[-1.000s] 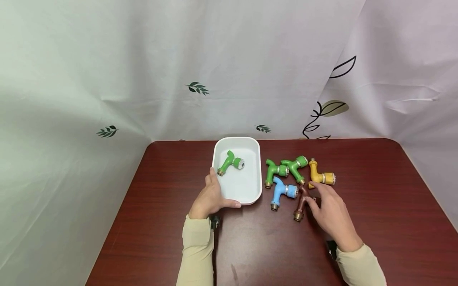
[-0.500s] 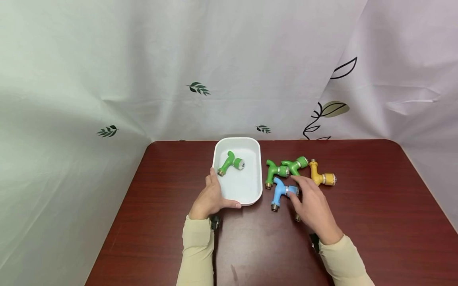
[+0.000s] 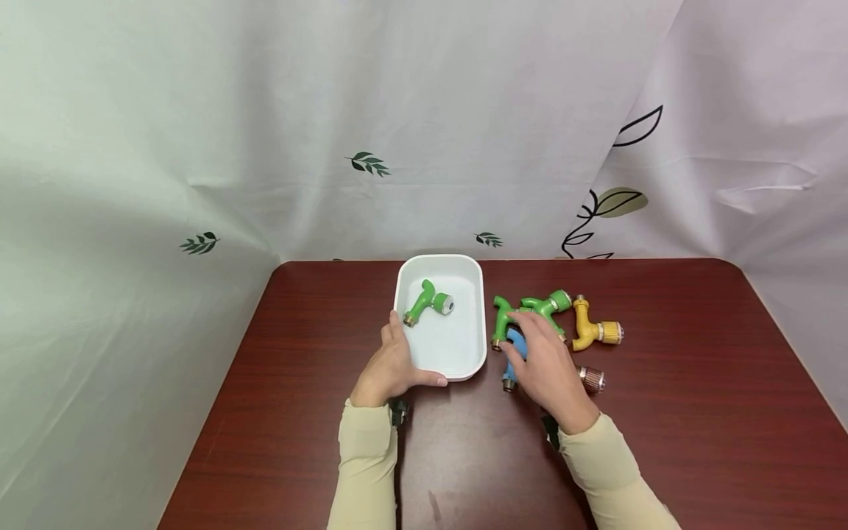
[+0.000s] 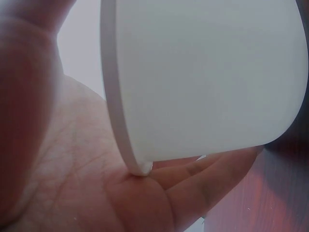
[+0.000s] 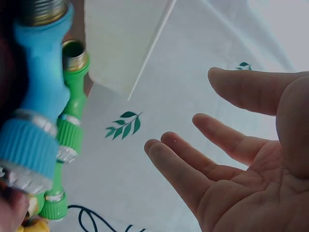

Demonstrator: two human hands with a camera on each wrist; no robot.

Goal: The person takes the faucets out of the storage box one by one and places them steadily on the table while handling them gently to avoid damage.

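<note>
My left hand [image 3: 386, 368] holds the near left corner of a white plastic tray [image 3: 482, 338]. In the left wrist view its fingers [image 4: 193, 198] lie along the outer wall. A green tap [image 3: 424, 300] lies inside the tray. My right hand [image 3: 546, 368] hovers over a blue tap [image 3: 515, 361], partly hiding it. In the right wrist view the fingers are spread and hold nothing, apart from the blue tap [image 5: 43, 82]. Behind it lie two green taps [image 3: 500, 324], one partly covered by my fingers. A brown tap [image 3: 592, 379] shows only its knob beside my hand.
A yellow tap [image 3: 586, 327] lies right of the green ones on the dark red wooden table [image 3: 695, 368]. Pale cloth with leaf prints [image 3: 424, 132] hangs behind the table and along its sides.
My right hand has moved left from above the brown tap to above the blue tap, uncovering the yellow tap and the brown tap's knob. The left hand and the tray have stayed still.
</note>
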